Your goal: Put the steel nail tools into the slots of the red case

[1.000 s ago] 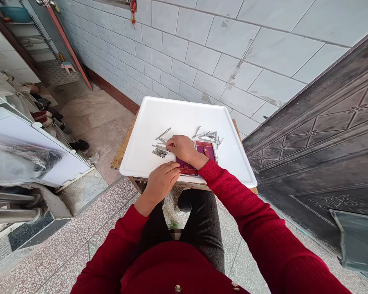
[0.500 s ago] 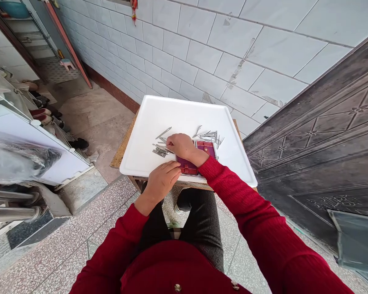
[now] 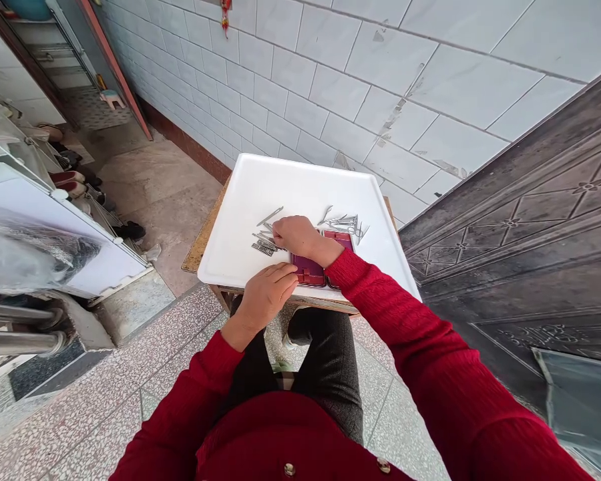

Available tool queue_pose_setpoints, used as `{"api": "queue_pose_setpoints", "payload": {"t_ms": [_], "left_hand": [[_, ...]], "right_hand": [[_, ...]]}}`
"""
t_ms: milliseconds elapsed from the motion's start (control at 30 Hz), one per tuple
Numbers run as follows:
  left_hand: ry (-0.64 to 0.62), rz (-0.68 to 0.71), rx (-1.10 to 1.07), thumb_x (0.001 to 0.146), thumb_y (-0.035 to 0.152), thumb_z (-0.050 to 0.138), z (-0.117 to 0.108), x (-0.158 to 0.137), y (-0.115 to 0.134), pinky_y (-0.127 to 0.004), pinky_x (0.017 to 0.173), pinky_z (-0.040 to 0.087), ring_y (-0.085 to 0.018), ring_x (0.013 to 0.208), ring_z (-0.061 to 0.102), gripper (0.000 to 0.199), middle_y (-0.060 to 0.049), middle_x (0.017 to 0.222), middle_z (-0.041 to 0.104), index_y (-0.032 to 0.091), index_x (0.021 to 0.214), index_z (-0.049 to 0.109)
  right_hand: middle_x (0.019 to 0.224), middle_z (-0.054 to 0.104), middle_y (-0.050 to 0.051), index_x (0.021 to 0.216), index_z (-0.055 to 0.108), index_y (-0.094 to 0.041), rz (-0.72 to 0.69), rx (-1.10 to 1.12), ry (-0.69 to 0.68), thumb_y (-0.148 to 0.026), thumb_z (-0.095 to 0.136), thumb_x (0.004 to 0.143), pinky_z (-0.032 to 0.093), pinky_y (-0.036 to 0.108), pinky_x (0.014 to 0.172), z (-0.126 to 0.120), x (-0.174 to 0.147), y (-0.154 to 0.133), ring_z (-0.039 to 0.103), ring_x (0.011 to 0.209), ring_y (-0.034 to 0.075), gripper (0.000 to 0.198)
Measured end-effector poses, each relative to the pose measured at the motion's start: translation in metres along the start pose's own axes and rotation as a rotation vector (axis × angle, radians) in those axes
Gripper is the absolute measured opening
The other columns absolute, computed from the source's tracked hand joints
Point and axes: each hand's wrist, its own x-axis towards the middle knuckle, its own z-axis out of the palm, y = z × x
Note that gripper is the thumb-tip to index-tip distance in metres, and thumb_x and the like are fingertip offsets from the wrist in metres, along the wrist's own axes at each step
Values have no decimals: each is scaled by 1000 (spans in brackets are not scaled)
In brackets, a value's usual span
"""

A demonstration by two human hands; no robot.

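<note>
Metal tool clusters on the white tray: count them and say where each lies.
2: one cluster by the right hand, left of the red-purple case; another cluster beyond the case's right half. That hand may hide some tools.

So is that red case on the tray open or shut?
Open: the red case lies spread on the white tray, its purple inside showing.

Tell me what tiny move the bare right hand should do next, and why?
Maybe the right hand should lift one of the slim silver metal tools left of the open red-and-purple case. They lie loose right beside the hand, though I can't see whether it pinches one.
</note>
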Motion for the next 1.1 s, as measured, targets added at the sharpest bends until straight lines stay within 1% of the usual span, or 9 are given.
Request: {"api": "queue_pose_setpoints", "payload": {"t_ms": [233, 500, 633, 733, 800, 867, 967, 1033, 1100], "left_hand": [[-9, -2, 1, 107, 22, 53, 2, -1, -1, -41, 104, 61, -21, 114, 73, 21, -8, 121, 78, 20, 109, 73], [-8, 5, 18, 107, 20, 52, 2, 0, 0, -40, 102, 61, -21, 112, 73, 20, -8, 120, 78, 19, 107, 72], [-8, 10, 14, 107, 20, 53, -1, 0, 0, -41, 103, 61, -21, 114, 73, 20, -8, 121, 78, 19, 108, 72], [-2, 22, 28, 106, 20, 54, -2, 0, -1, -41, 102, 61, -22, 115, 72, 19, -8, 121, 78, 18, 107, 72], [-4, 28, 32, 107, 20, 53, -3, 1, -1, -41, 103, 61, -22, 116, 72, 19, -7, 121, 78, 19, 107, 73], [0, 34, 28, 107, 20, 53, -3, 1, -1, -41, 103, 61, -21, 116, 72, 20, -7, 121, 78, 19, 107, 73], [10, 32, 20, 107, 20, 54, -2, 2, -2, -41, 104, 61, -21, 115, 73, 19, -7, 122, 78, 19, 108, 73], [15, 33, 24, 106, 19, 55, -2, 2, -2, -41, 104, 61, -21, 115, 73, 18, -7, 121, 78, 19, 108, 73], [21, 40, 31, 106, 19, 55, -2, 2, -2, -40, 104, 61, -21, 115, 73, 18, -7, 120, 78, 19, 109, 73]], "right_hand": [[109, 78, 16, 108, 75, -12, 33, 64, 73, -18, 54, 99, 41, 32, 74, 9, 0, 3, 70, 94, 26, 24], [111, 76, 18, 109, 73, -12, 4, 66, 130, -18, 51, 101, 43, 32, 79, 16, 8, 4, 69, 100, 27, 24], [111, 75, 18, 108, 71, -10, 30, 167, 200, -15, 51, 100, 45, 32, 84, 18, 14, 5, 68, 99, 25, 22], [98, 76, 11, 94, 70, -14, 100, 423, 290, -12, 57, 93, 47, 30, 83, 21, 22, 13, 68, 89, 22, 13], [83, 74, 5, 86, 67, -16, 183, 708, 352, -12, 60, 88, 49, 29, 78, 25, 26, 21, 67, 79, 19, 9], [68, 69, 0, 87, 65, -18, 266, 1048, 368, -11, 60, 84, 51, 28, 69, 30, 28, 29, 64, 65, 16, 8], [58, 64, -5, 99, 63, -17, 314, 1464, 359, -10, 65, 78, 52, 26, 58, 38, 23, 40, 59, 54, 13, 23], [57, 64, -7, 103, 63, -16, 286, 1593, 372, -9, 71, 72, 52, 24, 55, 41, 17, 45, 59, 53, 12, 33], [56, 64, -7, 106, 65, -15, 249, 1650, 376, -10, 74, 68, 51, 22, 53, 43, 10, 49, 58, 52, 11, 39]]}}
